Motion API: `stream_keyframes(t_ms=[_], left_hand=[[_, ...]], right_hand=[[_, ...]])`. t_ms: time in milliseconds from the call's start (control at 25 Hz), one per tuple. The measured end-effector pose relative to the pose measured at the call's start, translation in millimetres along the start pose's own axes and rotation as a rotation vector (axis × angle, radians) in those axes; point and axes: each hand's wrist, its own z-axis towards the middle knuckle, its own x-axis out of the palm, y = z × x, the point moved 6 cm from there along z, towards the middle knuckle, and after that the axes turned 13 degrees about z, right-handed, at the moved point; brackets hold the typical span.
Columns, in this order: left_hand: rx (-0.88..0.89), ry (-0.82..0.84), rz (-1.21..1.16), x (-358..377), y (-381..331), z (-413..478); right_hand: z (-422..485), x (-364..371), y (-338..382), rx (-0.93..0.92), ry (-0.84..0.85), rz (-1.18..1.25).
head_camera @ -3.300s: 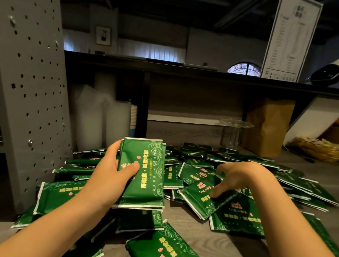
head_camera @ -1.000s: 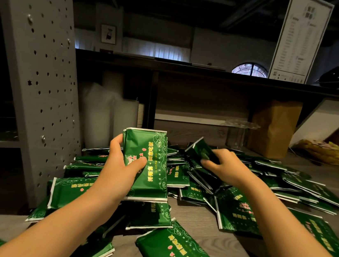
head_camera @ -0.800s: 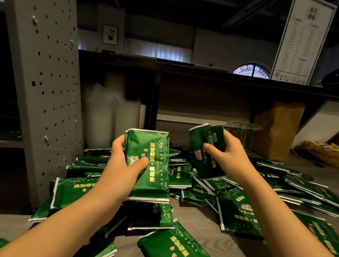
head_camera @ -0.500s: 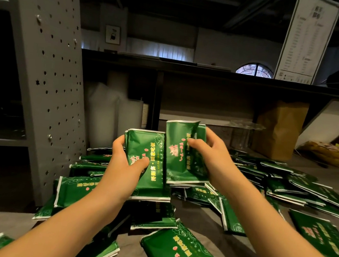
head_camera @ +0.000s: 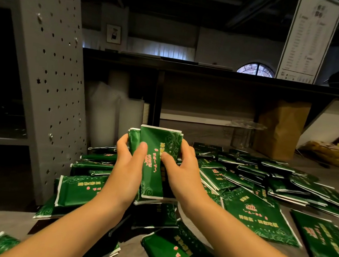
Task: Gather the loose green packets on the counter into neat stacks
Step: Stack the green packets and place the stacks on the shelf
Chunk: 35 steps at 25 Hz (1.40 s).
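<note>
Grey worktop (head_camera: 206,133) under a dark shelf lies strewn with loose green packets (head_camera: 256,213). Their slick wrappers could slip, and the held stack (head_camera: 157,146) could fan out or drop into the heap if either grip eases while squaring it. That stack, perhaps three packets, stands upright above the heap between both hands. The left hand (head_camera: 125,172) curls its fingers (head_camera: 121,143) behind the left edge with the thumb on front, and the right hand (head_camera: 181,177) pinches the right edge likewise.

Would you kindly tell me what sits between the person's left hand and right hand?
A stack of green packets, held upright: the left hand grips one side, the right hand the other. The head view shows it.
</note>
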Motion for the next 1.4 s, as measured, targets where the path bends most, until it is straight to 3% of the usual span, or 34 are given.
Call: stream_keyframes(t_ms=[280, 360, 440, 520, 680, 800, 1000, 1120, 1200, 1320, 1400], left_hand=[[0.129, -0.022, 0.173, -3, -2, 2], [0.125, -0.036, 0.148, -7, -4, 4], [0.108, -0.029, 0.114, -9, -5, 4], [0.102, -0.022, 0.110, -9, -6, 3], [0.087, -0.004, 0.123, -6, -4, 3], [0.071, -0.006, 0.124, -6, -3, 4], [0.056, -0.003, 0.121, -5, -4, 3], [0.034, -0.004, 0.107, -5, -2, 2], [0.027, -0.023, 0.098, -7, -1, 3], [0.035, -0.056, 0.093, -11, -1, 5], [0.042, -0.069, 0.096, -12, -1, 5]], right_hand=[[7, 0, 1, 0.138, 0.102, 0.091], [23, -29, 8, 0.096, 0.110, -0.194], [40, -63, 7, 0.054, 0.121, -0.704], [48, -95, -9, 0.204, 0.164, -1.104], [37, -129, -40, 0.629, 0.383, -1.266], [33, -132, -45, 0.688, 0.439, -1.271], [28, -101, -40, 0.531, 0.558, -1.071], [31, -83, -31, 0.333, 0.569, -1.023], [38, -77, -20, 0.152, 0.498, -0.957], [47, -82, 2, -0.078, 0.250, -0.886], [46, -83, 21, -0.208, 0.112, -0.703]])
